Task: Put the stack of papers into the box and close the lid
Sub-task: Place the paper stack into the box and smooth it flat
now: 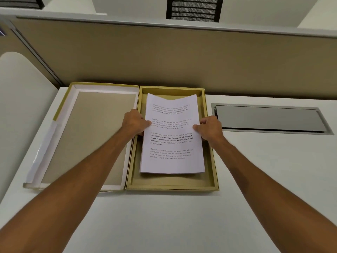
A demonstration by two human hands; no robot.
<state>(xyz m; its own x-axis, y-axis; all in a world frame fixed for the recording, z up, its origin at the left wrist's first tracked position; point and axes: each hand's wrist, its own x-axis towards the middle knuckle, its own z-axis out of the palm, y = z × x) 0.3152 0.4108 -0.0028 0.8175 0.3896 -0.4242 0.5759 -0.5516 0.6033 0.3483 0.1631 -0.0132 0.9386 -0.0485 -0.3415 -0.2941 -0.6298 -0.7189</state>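
A stack of white printed papers [172, 143] hangs over the open tan box [173, 185], held slightly above its floor and sagging in the middle at the far edge. My left hand [134, 123] pinches the stack's left edge, thumb on top. My right hand [209, 127] pinches its right edge the same way. The box's lid [87, 136] lies flipped open flat to the left, its inside face up, joined along the box's left wall.
The box rests on a white desk [164, 221]. A grey metal cable hatch [269, 118] is set into the desk to the right. A beige partition wall [173, 57] stands just behind the box. A cream chair back [20, 99] is at the left.
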